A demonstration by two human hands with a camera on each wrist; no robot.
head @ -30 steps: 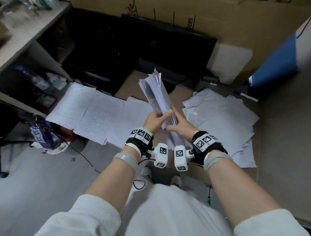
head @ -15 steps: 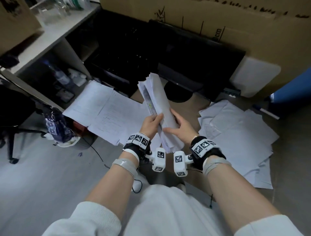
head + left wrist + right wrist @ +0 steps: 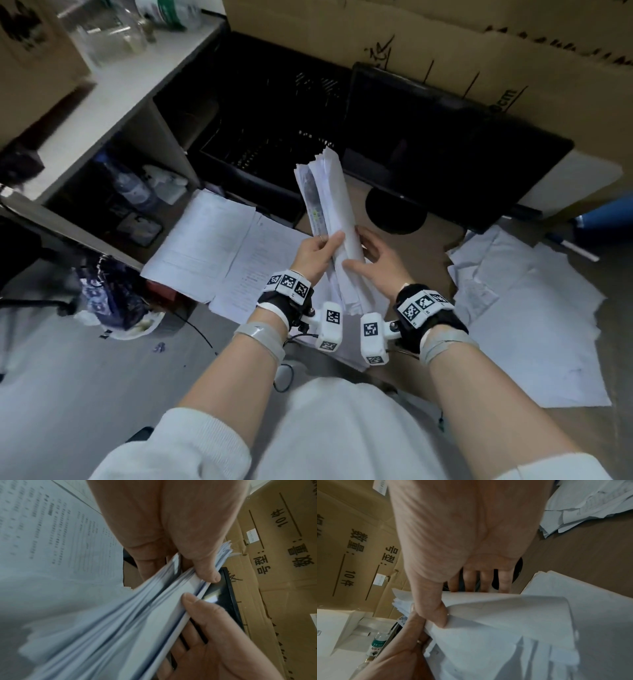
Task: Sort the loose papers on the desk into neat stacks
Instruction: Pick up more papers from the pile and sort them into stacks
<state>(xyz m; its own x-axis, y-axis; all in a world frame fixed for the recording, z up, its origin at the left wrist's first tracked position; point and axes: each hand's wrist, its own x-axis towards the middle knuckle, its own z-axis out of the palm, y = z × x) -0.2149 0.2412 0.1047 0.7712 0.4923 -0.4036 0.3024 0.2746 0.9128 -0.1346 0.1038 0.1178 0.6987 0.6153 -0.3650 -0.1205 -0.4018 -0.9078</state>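
- Head view: I am holding a sheaf of papers [image 3: 334, 219] upright above the desk [image 3: 407, 250], my left hand [image 3: 313, 255] gripping its left edge, thumb lying across the front, and my right hand [image 3: 378, 265] closing on its right edge, fingers curling behind. The sheaf's top edge is fanning unevenly, sheets not flush. Printed sheets [image 3: 212, 246] are lying flat to the left, overhanging the desk's near edge; a loose pile [image 3: 524, 308] is sprawling to the right, well apart from the sheaf. A black monitor [image 3: 445, 154] is standing close behind, its round base [image 3: 395, 210] just beyond my fingers; bare desk is showing between the two spreads. The sheaf's bottom edge is sitting behind my wrists, so I cannot tell whether it is touching the desk.
- Left wrist view: my left thumb [image 3: 208, 573] is pressing on the sheaf's edge, my right thumb [image 3: 192, 600] opposing it lower down. Layered page edges are blurring; print on the sheet at left is unreadable. A cardboard box [image 3: 281, 588] is filling the right side.
- Right wrist view: my right thumb [image 3: 436, 614] is pinching the front sheet, three fingertips [image 3: 485, 582] showing over the sheaf's far edge. The loose pile is being cut off at the upper right corner.
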